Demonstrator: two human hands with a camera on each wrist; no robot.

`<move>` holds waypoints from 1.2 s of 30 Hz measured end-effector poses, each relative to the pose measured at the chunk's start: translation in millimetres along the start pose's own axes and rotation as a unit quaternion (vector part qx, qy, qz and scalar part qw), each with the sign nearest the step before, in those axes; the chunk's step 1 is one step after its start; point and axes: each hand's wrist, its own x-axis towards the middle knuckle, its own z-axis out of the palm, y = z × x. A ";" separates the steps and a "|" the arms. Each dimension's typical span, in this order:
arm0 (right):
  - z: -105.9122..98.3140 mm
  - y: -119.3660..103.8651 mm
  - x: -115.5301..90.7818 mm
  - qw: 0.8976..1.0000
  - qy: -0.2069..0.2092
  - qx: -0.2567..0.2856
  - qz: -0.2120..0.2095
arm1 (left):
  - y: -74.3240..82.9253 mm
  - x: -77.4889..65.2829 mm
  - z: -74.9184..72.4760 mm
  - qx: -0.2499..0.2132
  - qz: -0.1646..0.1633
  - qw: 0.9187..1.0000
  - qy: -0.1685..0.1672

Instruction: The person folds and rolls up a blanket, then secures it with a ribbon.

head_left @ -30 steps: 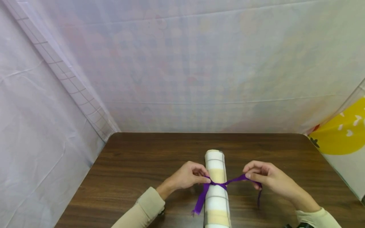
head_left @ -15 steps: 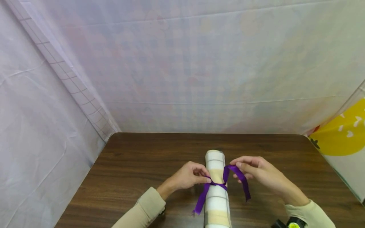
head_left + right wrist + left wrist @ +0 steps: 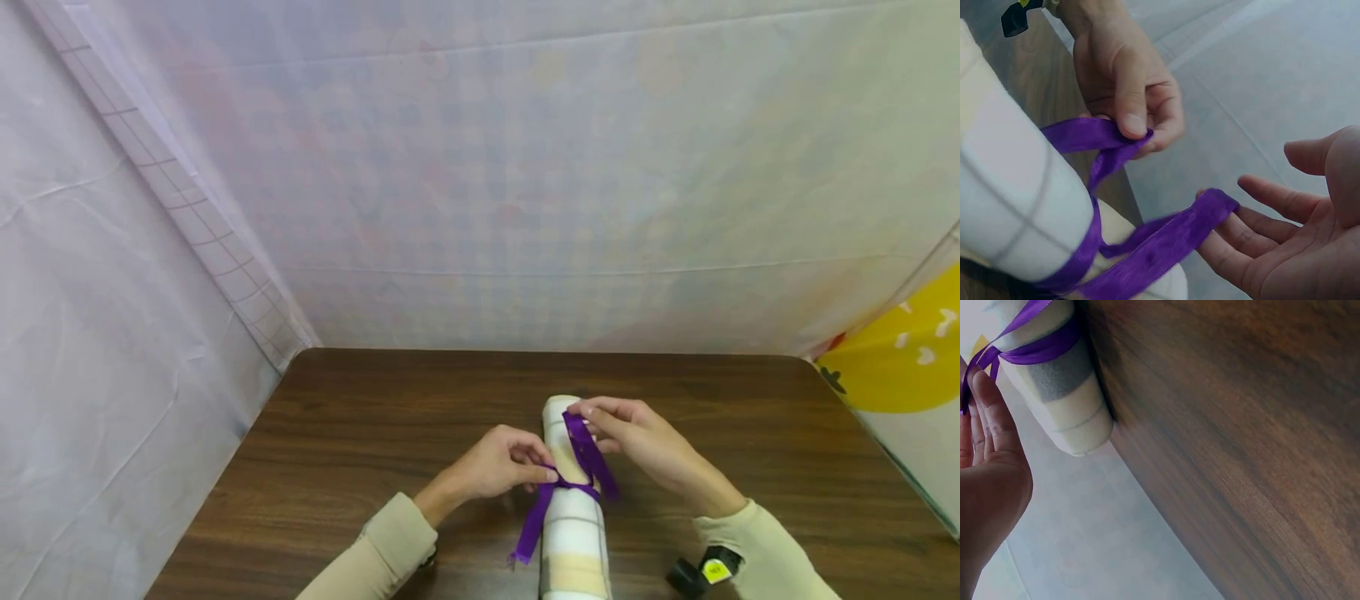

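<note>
A rolled cloth (image 3: 573,529), white with pale yellow patches and grey lines, lies lengthwise on the table with a purple ribbon (image 3: 534,525) around its middle. At the roll's left side my left hand (image 3: 495,464) pinches one end of the ribbon between thumb and fingers, the tail hanging down. My right hand (image 3: 641,429) is above the roll's right side. In the right wrist view, the other ribbon length (image 3: 1160,253) is looped over the fingertips of the right hand (image 3: 1297,244), whose thumb stands apart. In the left wrist view, the ribbon crosses the roll flat.
The dark wood table (image 3: 360,417) extends around the roll, its far edge close to a pale fabric sheet (image 3: 480,183). Another white sheet (image 3: 112,333) hangs at the left. A yellow printed patch (image 3: 900,358) shows at right. A black wrist device (image 3: 705,575) sits at the right cuff.
My right hand has moved left and away from me, from beside the roll to over it, lifting its ribbon length into a loop. My left hand has stayed in place with its pinch.
</note>
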 end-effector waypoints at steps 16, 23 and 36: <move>36.1 11.8 32.6 0.998 0.020 0.036 0.047 | 1.5 -2.0 -2.0 -0.009 0.005 1.000 -0.002; 45.6 13.3 37.5 0.997 0.015 0.045 0.058 | 0.9 -2.2 -3.1 -0.007 0.005 1.000 0.000; 48.9 9.5 37.6 0.997 0.015 0.039 0.067 | -0.3 -2.9 -2.3 -0.022 0.005 1.000 0.003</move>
